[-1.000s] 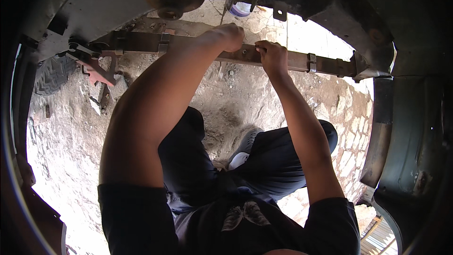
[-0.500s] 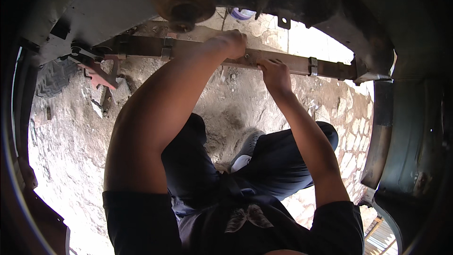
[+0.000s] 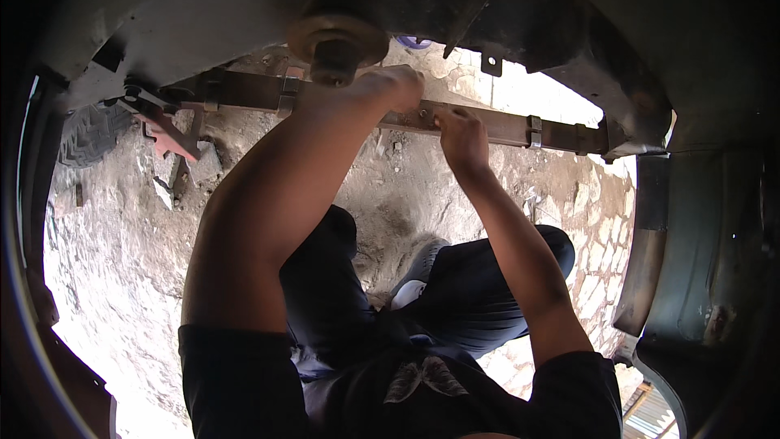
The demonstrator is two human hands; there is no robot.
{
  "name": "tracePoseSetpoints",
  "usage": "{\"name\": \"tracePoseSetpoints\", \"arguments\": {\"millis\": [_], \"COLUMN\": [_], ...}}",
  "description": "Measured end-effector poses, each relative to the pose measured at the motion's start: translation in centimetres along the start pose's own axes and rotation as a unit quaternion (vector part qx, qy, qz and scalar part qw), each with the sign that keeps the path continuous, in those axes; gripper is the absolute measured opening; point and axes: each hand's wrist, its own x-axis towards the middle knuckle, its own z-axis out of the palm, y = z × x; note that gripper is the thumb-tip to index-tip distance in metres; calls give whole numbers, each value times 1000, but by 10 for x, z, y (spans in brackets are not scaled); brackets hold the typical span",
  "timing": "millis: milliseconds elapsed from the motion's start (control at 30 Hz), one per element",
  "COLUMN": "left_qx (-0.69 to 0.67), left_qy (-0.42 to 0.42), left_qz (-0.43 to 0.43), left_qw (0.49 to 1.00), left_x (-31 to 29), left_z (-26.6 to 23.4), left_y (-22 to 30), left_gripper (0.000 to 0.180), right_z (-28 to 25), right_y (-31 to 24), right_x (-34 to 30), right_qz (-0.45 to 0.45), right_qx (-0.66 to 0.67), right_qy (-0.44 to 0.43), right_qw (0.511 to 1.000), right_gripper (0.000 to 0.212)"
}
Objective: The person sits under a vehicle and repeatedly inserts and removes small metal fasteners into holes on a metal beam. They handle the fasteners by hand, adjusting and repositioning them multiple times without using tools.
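A rusty brown leaf spring (image 3: 504, 127) with metal clamps (image 3: 534, 132) runs across the view under a vehicle body. My left hand (image 3: 396, 88) is curled over its far edge near the middle, fingers bent down and mostly hidden. Just right of it, my right hand (image 3: 463, 132) is closed at the spring, fingertips pinched together beside a small round bolt end (image 3: 423, 114). Whatever either hand grips is too small or hidden to make out.
A round rusty mount (image 3: 337, 41) hangs from the dark frame close above my left wrist. At left are a red metal stand (image 3: 172, 140), broken blocks (image 3: 208, 161) and a tyre (image 3: 93, 136). Dark body panels (image 3: 707, 228) curve along the right. Stony ground (image 3: 390, 195) lies below.
My right hand has shifted slightly left along the spring, nearer the bolt end. My left hand stays curled at about the same spot. The whole view has tilted a little, showing more of the mount.
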Motion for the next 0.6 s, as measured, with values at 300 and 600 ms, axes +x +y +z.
{"name": "tracePoseSetpoints", "arguments": {"millis": [300,600], "left_qx": [18,-5], "left_qy": [-35,12], "left_qz": [-27,-28], "left_qw": [999,1000], "left_x": [-12,-21], "left_z": [-15,-20], "left_y": [-5,-26], "left_gripper": [36,28], "right_z": [-1,-2], "right_y": [-8,-8], "right_x": [-4,-6], "right_qz": [46,63], "right_qx": [27,82], "right_qy": [-13,3], "right_qw": [998,995], "right_gripper": [14,13]}}
